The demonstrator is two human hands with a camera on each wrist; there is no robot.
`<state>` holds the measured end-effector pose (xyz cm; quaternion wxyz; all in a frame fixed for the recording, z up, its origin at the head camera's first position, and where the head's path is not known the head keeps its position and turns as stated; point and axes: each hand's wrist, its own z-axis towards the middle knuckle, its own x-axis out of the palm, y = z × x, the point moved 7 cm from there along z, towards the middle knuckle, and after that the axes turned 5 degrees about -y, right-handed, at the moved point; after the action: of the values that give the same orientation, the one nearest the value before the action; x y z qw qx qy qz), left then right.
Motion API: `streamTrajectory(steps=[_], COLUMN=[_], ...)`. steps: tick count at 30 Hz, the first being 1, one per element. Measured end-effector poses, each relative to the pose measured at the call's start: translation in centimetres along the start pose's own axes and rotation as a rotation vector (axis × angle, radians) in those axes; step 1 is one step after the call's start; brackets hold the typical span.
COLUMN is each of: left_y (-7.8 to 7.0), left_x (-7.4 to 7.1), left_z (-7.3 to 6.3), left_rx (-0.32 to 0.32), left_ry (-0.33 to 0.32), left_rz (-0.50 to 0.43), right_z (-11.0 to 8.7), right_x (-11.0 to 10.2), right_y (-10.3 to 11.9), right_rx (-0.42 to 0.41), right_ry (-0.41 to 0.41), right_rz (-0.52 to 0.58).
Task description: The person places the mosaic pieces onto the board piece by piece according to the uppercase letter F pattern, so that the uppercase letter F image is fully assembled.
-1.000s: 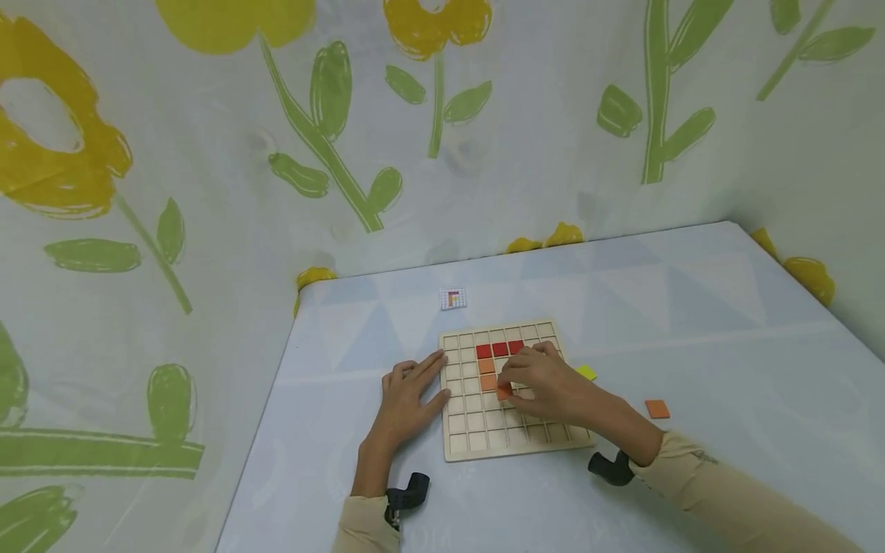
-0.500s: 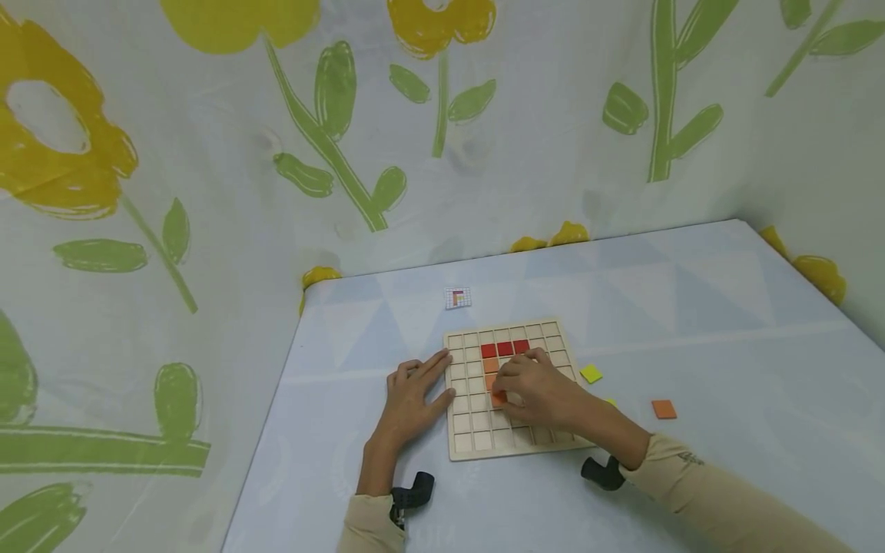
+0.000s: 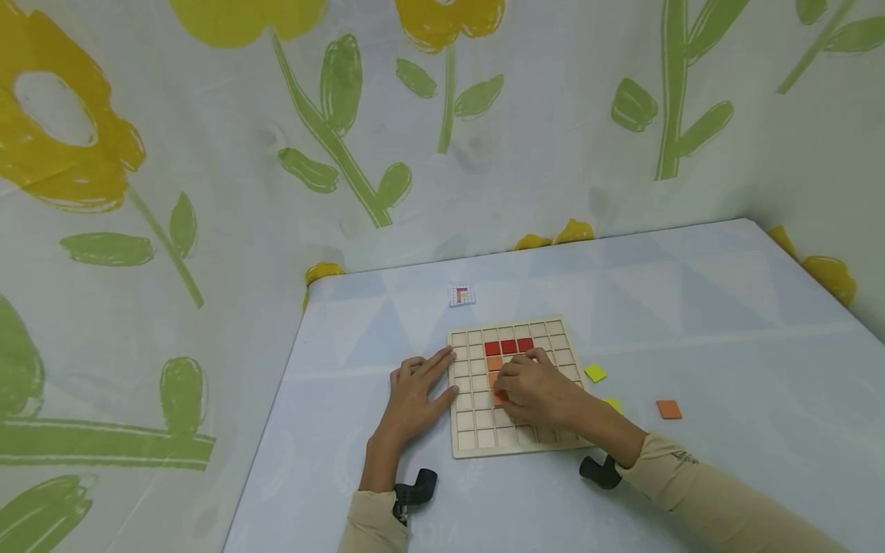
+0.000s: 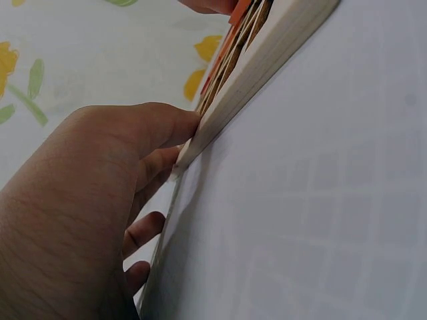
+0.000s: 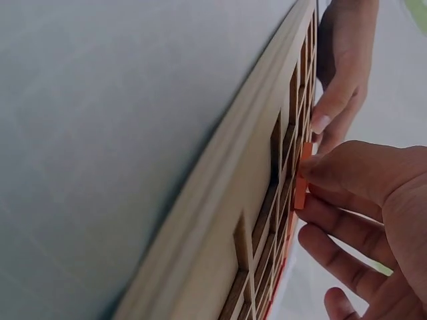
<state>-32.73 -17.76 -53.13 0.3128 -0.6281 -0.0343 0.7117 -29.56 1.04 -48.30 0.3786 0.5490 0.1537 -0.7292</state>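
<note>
"What's the right hand doing?"

"Pinching an orange tile between thumb and fingers, low over the wooden board, on the near side of two orange tiles already set in line below the red row. I'd call it the placing step, though I can't tell whether the piece sits in its cell"

"And the left hand?"

"Spread, thumb apart from the fingers, touching the board's edge on its own side, to steady it, I think"

"So what does the next move call for?"

"Squaring that piece to its cell and pressing it flat before letting go, I'd judge. A loose orange tile lies out past the right wrist, two yellow tiles nearer that forearm, and the little pattern card ahead of both hands"
</note>
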Motion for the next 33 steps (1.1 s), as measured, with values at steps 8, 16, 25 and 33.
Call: streamTrajectory(steps=[8,16,25,33], left_y=[-0.2,0.1,-0.1,-0.1], left_x=[-0.1,0.0,-0.1,0.0], left_z=[0.0,0.1,0.1,0.1], left_rx=[0.003,-0.016,-0.010,-0.008], left_ry=[-0.003,0.005,0.006,0.005], left_rz=[-0.002,-0.001,0.003,0.006], right_z=[-0.1,-0.3,-0.4,-1.1], right_x=[0.2,0.2,-1.0,-1.8], right_y=[-0.2,-0.3,-0.6,-1.3], right_rx=[0.013,0.006,-0.009,0.016], right_ry=[-0.010,-0.009,-0.064,-0.085], right_rz=[-0.001,0.021,0.045,0.076])
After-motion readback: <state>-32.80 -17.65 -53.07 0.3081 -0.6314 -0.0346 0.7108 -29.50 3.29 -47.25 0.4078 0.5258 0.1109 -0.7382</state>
